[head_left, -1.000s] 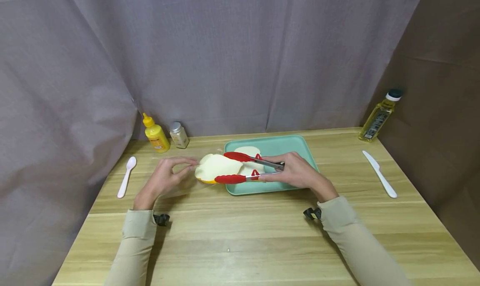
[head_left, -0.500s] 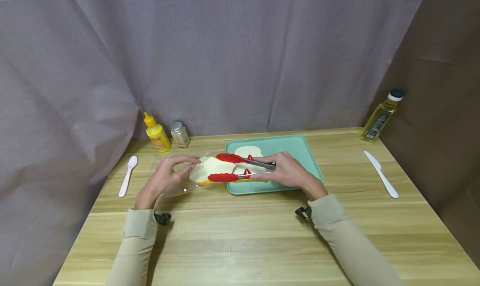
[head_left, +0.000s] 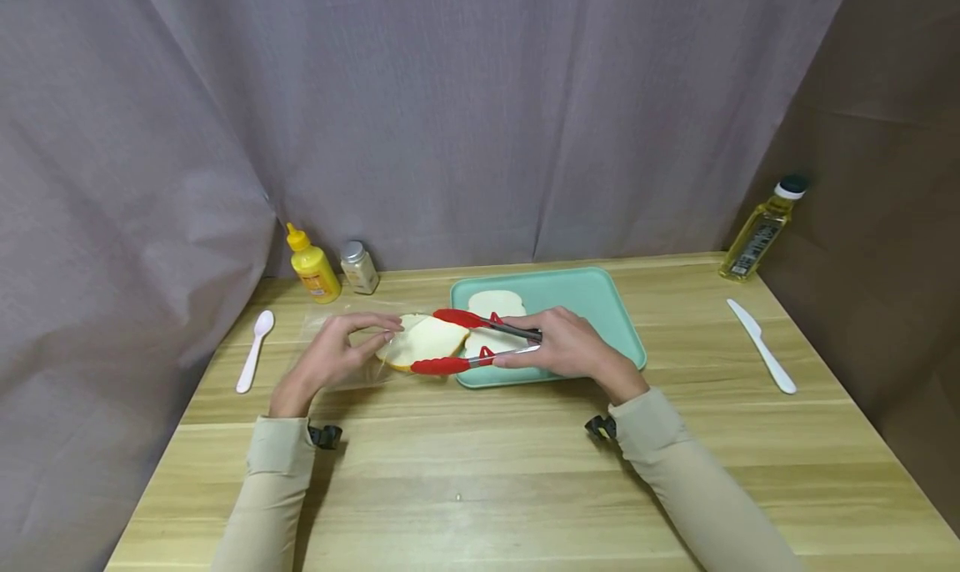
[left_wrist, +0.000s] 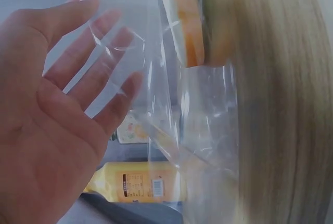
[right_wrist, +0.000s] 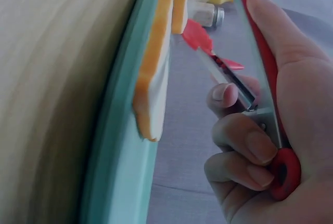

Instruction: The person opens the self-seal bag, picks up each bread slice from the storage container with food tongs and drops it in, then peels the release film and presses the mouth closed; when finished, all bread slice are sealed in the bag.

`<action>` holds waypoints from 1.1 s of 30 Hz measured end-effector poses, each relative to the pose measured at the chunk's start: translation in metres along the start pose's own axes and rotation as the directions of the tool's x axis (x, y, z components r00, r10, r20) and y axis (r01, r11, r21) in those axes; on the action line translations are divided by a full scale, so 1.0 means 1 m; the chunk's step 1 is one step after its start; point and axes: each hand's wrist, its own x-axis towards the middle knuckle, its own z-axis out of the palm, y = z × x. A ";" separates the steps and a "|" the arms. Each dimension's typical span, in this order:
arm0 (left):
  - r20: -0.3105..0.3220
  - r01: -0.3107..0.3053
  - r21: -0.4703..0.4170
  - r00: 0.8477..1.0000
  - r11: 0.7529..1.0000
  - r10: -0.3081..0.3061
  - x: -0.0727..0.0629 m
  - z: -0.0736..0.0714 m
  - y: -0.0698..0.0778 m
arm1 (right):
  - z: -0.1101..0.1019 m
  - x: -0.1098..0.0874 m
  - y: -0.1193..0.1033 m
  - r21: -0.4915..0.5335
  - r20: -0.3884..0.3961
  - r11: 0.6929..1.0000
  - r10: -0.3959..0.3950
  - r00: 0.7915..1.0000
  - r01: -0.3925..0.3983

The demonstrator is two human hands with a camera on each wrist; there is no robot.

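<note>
My left hand [head_left: 337,353] holds the mouth of a clear plastic bag [left_wrist: 208,125]; in the left wrist view its thumb and fingers lie at the bag's edge. My right hand [head_left: 573,344] grips a pair of red-tipped tongs [head_left: 442,365]. Between the tong tips is a slice of bread [head_left: 429,340] with an orange-brown crust, its left end overlapping the bag beside my left fingers. A second bread slice [right_wrist: 154,73] lies on the green tray [head_left: 570,283], partly hidden under the tongs in the head view.
Left of the bag lies a white spoon [head_left: 256,351]. A yellow squeeze bottle [head_left: 315,270] and a small seasoning jar [head_left: 359,268] stand at the back left. On the right are a white knife [head_left: 761,347] and an oil bottle [head_left: 757,237]; a grey curtain [head_left: 480,113] hangs behind.
My right hand has moved left with the tongs and bread, bringing the slice over to the bag. The bag now shows spread around my left hand, which has barely moved.
</note>
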 end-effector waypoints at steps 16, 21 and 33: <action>0.039 0.049 0.030 0.998 0.998 -0.051 -0.002 -0.002 -0.001 | -0.006 -0.004 -0.012 -0.067 -0.002 0.998 0.020 1.000 -0.020; 0.020 0.065 0.041 0.998 0.997 -0.066 -0.004 -0.007 -0.002 | -0.007 -0.005 -0.012 -0.051 0.003 0.999 0.017 1.000 -0.016; -0.021 0.048 0.011 0.999 0.999 -0.048 -0.008 -0.019 -0.003 | -0.009 -0.006 -0.015 -0.062 0.001 0.998 0.009 1.000 -0.009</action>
